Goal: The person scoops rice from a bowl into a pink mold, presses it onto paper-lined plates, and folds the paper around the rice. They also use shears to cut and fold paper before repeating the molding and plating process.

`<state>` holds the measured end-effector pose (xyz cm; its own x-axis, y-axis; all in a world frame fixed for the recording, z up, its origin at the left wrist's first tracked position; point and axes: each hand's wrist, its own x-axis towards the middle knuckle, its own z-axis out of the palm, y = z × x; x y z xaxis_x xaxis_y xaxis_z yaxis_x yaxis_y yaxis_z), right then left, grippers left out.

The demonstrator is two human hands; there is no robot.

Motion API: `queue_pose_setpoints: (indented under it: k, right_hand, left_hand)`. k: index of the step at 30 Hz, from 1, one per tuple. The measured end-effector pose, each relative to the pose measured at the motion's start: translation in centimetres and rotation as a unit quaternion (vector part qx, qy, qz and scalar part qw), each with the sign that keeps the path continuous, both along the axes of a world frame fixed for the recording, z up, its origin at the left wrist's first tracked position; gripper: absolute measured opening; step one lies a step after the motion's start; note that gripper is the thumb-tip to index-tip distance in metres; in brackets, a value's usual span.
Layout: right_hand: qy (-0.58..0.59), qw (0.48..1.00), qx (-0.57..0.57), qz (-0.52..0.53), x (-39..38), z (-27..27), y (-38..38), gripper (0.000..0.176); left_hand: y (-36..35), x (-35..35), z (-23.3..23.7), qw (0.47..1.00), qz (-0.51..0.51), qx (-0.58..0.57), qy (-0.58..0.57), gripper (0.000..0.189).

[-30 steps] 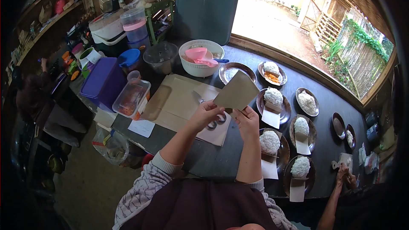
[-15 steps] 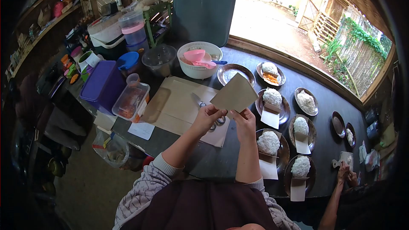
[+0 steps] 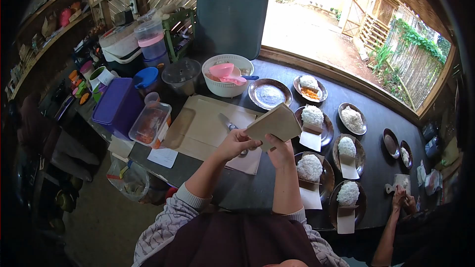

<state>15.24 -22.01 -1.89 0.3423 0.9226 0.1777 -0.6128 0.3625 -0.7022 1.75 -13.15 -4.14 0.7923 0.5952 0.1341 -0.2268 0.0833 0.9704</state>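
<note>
- Beyond the fingers [image 3: 249, 144], to right: wide brown wooden window frame [image 3: 341, 84], bright daylight outside.
- Far left of them: long brown wooden shelf [image 3: 62, 35].
- Under them: large dark flat table [image 3: 247, 185].
- Lower left: shaded grey-brown floor [image 3: 109, 222].

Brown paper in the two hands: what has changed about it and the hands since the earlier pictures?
The brown paper has come lower and tilted, leaving the round plate beyond it less covered. The left hand now hides more of the scissors. Left and right hand both kept hold. The plated white mounds stayed put.
</note>
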Motion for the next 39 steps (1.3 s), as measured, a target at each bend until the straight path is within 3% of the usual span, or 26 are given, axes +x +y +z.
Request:
queue_pose_setpoints:
  k: [8, 16, 23, 28, 32, 34, 39]
  right_hand:
    - [0.008, 0.999, -0.041, -0.025, 0.5, -0.9, 0.3, 0.024]
    - [0.086, 0.992, -0.022, -0.088, 1.0, -0.3, 0.1, 0.019]
    - [0.038, 0.997, -0.061, -0.04, 3.4, -1.0, -0.5, 0.012]
    - [-0.109, 0.987, -0.108, -0.046, 4.4, -1.2, -0.8, 0.013]
    - [-0.114, 0.982, -0.134, -0.075, 4.0, -1.0, -0.5, 0.016]
    - [-0.226, 0.952, -0.149, -0.145, 3.9, -1.5, -0.2, 0.023]
    - [-0.321, 0.913, -0.145, -0.208, 3.8, -1.7, -0.2, 0.029]
  left_hand:
    - [0.4, 0.1, -0.7, 1.0, -0.021, 0.007, -0.01, 0.012]
    - [0.7, -1.1, 1.0, 0.999, -0.024, 0.017, 0.019, 0.008]
    - [2.1, -2.1, 0.3, 0.999, -0.037, 0.027, -0.005, 0.003]
    - [2.1, -2.0, 0.4, 0.999, -0.038, 0.012, 0.009, 0.013]
    - [2.1, -1.6, -0.3, 0.998, -0.064, 0.01, 0.024, 0.024]
    - [2.0, -1.6, -0.3, 0.998, -0.066, -0.008, 0.015, 0.024]
    - [1.7, -2.1, 0.7, 0.997, -0.055, -0.031, 0.034, 0.014]
